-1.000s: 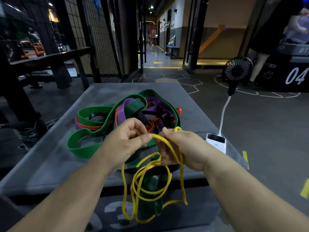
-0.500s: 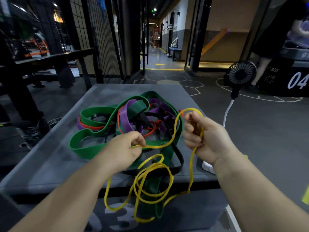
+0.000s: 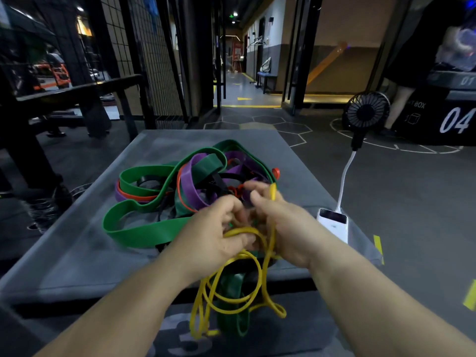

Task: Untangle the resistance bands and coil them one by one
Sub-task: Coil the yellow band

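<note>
Blur: fingertips of both hands smear where they meet, so which finger lies on which strand cannot be made out.
Hidden: the near part of the tangle lies behind the two hands; a dark green strap hangs half covered by yellow loops.
Cut off: both forearms run out at the bottom of the view; a printed numeral on the front of the box is only partly visible.
Edges: the yellow band spills over the near edge of the grey box and hangs in loose loops before its front face.
Room: bare box top lies left of the tangle and beyond it; the white power bank sits at the right edge, near the right wrist, with the fan standing farther back.
Left hand: left hand is palm-down over the near rim, fingers curled, with a yellow band strand pinched under the thumb.
Right hand: right hand touches the left, fingers curled round the yellow band, which runs up over its knuckles.
</note>
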Action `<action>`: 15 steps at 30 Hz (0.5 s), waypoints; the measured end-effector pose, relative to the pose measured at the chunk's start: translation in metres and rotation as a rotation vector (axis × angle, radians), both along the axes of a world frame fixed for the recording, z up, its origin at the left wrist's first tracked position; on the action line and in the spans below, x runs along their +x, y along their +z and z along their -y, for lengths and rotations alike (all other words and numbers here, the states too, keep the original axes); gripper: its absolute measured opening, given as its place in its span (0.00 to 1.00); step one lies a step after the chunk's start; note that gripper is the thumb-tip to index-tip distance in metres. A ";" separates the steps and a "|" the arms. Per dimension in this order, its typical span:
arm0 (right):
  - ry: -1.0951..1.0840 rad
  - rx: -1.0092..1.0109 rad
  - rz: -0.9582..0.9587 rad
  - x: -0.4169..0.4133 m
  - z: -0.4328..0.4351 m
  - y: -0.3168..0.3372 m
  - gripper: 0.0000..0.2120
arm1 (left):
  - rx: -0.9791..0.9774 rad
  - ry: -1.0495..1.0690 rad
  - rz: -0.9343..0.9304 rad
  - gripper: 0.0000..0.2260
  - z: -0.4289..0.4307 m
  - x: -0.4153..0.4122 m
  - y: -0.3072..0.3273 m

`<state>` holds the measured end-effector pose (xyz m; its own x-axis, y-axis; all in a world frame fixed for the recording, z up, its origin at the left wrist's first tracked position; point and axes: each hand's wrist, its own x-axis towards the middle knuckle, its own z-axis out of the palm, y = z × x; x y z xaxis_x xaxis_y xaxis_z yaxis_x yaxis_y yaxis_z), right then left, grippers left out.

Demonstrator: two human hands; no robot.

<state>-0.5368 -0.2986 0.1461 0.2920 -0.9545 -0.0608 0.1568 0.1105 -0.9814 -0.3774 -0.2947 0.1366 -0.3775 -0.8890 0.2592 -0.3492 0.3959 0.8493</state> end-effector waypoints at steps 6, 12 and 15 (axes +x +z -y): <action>0.097 -0.021 -0.250 0.004 -0.003 -0.002 0.11 | -0.060 0.084 0.032 0.18 0.009 0.016 0.007; 0.054 0.010 -0.239 -0.011 0.002 0.001 0.11 | 0.204 -0.027 0.412 0.07 0.020 0.053 0.013; 0.163 0.015 -0.262 -0.014 0.000 0.001 0.19 | 0.356 -0.129 -0.039 0.09 0.018 0.051 0.017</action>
